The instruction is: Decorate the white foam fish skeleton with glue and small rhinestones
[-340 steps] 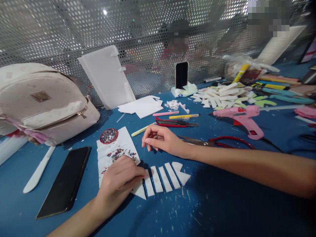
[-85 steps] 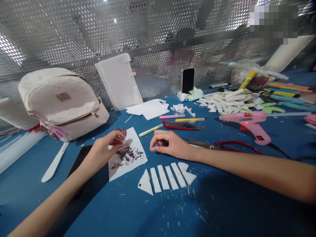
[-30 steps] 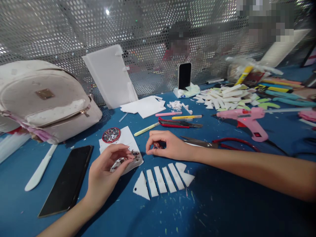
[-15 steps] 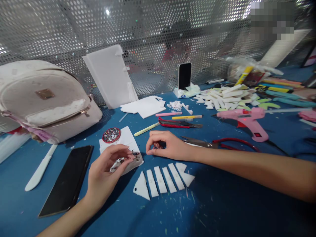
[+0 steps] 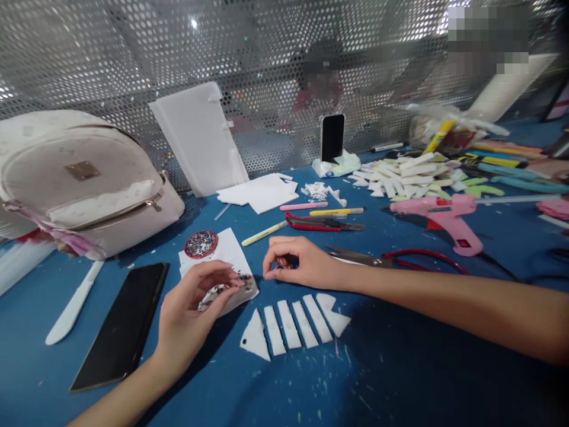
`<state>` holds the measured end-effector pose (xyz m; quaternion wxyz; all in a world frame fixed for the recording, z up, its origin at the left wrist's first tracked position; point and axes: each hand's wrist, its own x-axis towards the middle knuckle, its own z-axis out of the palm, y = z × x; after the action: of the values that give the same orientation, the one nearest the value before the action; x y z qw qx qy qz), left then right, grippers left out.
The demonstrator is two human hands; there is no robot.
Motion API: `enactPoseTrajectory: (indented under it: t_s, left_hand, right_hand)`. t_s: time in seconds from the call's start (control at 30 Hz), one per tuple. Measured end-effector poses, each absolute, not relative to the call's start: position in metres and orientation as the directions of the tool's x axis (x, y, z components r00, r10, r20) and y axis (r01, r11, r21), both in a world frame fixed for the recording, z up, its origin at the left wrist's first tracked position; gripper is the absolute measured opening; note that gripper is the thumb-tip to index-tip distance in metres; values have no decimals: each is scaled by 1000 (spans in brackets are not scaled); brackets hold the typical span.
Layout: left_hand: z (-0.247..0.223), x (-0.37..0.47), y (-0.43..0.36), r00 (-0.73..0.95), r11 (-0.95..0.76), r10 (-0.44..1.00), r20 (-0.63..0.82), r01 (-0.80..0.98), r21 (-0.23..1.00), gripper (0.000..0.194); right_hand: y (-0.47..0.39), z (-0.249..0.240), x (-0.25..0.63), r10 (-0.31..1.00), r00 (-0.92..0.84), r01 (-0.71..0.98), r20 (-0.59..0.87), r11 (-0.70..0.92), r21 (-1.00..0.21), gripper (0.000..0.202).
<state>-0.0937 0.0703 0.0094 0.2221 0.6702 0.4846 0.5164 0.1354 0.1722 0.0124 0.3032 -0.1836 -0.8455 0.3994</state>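
Left hand had drawn back from red-rimmed dish just beyond it, leaving dish uncovered, speckled bits nearest curved fingertips; pinch unclear. White strips lay between hands, nearer body. Right hand curled, couldn't tell whether gripping.

The person's bare, slender left hand is seen left of the centre of the frame. Its wrist is narrow, and the smooth, bare left forearm leaves the frame at the bottom edge. The bare right hand, near the middle, has similarly slim fingers. The bare right forearm becomes gradually wider toward the right edge.
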Motion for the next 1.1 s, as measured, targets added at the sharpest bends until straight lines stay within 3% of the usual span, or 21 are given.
enactPoseTrajectory:
  t_s: [1.1]
  left_hand:
    - [8, -94, 72, 10, -422, 892, 452, 378, 824, 26]
  right_hand:
    - [171, 14, 135, 553, -744, 52, 375, 607, -793, 5]
